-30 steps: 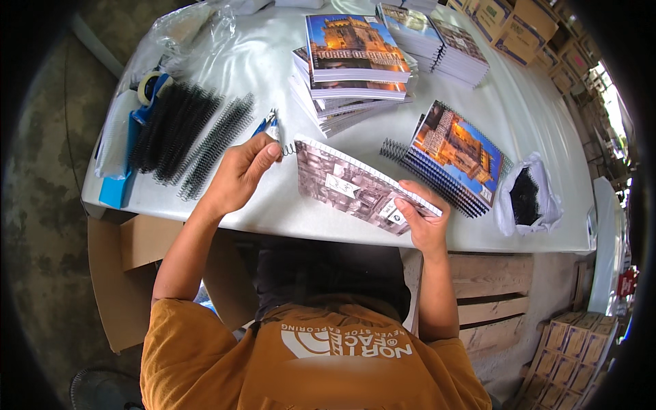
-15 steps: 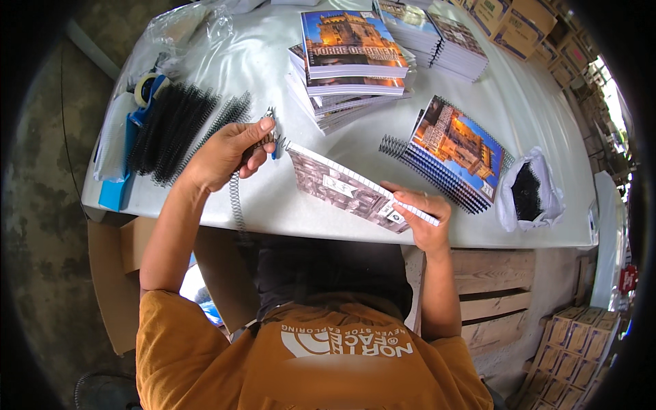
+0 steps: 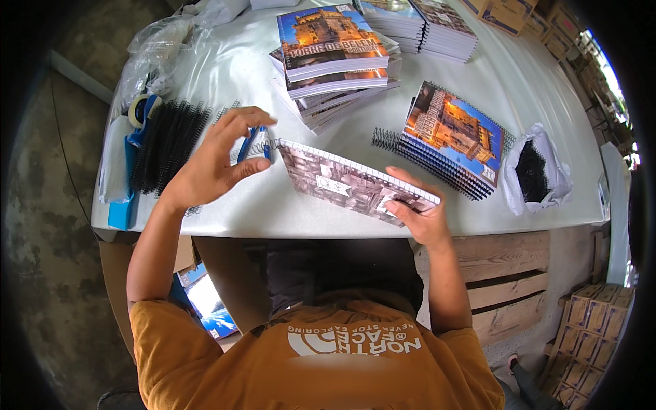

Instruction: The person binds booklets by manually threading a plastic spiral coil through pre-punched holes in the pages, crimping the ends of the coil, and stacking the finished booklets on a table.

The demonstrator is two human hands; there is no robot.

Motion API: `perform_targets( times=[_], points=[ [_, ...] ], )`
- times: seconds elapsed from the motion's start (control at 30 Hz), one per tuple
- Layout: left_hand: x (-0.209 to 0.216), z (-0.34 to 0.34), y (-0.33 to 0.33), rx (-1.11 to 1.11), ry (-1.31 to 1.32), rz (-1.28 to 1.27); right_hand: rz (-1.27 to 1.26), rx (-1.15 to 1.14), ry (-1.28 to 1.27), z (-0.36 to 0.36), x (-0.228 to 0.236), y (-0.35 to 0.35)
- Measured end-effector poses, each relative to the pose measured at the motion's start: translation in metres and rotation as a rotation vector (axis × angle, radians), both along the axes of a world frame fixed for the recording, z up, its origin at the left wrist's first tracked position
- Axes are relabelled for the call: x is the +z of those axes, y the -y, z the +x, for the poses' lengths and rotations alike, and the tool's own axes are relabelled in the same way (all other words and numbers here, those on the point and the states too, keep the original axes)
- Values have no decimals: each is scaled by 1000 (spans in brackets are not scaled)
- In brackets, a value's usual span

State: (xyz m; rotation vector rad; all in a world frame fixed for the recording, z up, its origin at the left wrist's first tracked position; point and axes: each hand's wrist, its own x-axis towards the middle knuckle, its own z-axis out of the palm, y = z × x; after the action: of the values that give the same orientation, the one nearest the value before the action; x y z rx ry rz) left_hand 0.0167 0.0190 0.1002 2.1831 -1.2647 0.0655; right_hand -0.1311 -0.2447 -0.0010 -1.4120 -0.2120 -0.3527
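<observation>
- A person's left hand (image 3: 229, 158) spreads open at the left of the scene, thumb and fingers well apart, with no grip to be seen.
- Between that thumb and the fingers show blue-handled metal pliers (image 3: 265, 153) and the black wire coil (image 3: 272, 144) at the notebook's left end; whether the hand touches either cannot be told.
- The right hand (image 3: 425, 217) closes on the right end of a rectangular notebook with a sepia photo cover (image 3: 335, 183), thumb on the cover, fingers at its far edge.
- The notebook tilts above the near edge of the white-covered tabletop (image 3: 560, 109), in front of the person.
- On the left, a row of loose black spiral coils (image 3: 167, 150) lies beside a blue tape dispenser (image 3: 137, 133) and near a crumpled clear plastic bag (image 3: 149, 58).
- Farther off, a stack of books with a lit stone tower on the cover (image 3: 335, 44) rises near the middle.
- To the right, spiral-bound notebooks with colour tower covers (image 3: 454, 137) sit just beside an open white bag of black coils (image 3: 555, 179).
</observation>
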Motion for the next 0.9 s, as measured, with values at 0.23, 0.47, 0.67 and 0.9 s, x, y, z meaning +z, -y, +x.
perform_targets(
  times=[0.23, 0.47, 0.67, 0.9],
  points=[
    [18, -17, 13, 103, 298, 316, -275, -9, 82, -1, -6, -1],
    [18, -22, 15, 174, 564, 420, -381, -77, 210, -2, -6, -10],
    [-135, -60, -26, 8, 762, 410, -446, -129, 279, -6, -13, -20],
    [-125, -33, -2, 398, 597, -195, -447, -111, 356, -8, -11, -37]
  ],
)
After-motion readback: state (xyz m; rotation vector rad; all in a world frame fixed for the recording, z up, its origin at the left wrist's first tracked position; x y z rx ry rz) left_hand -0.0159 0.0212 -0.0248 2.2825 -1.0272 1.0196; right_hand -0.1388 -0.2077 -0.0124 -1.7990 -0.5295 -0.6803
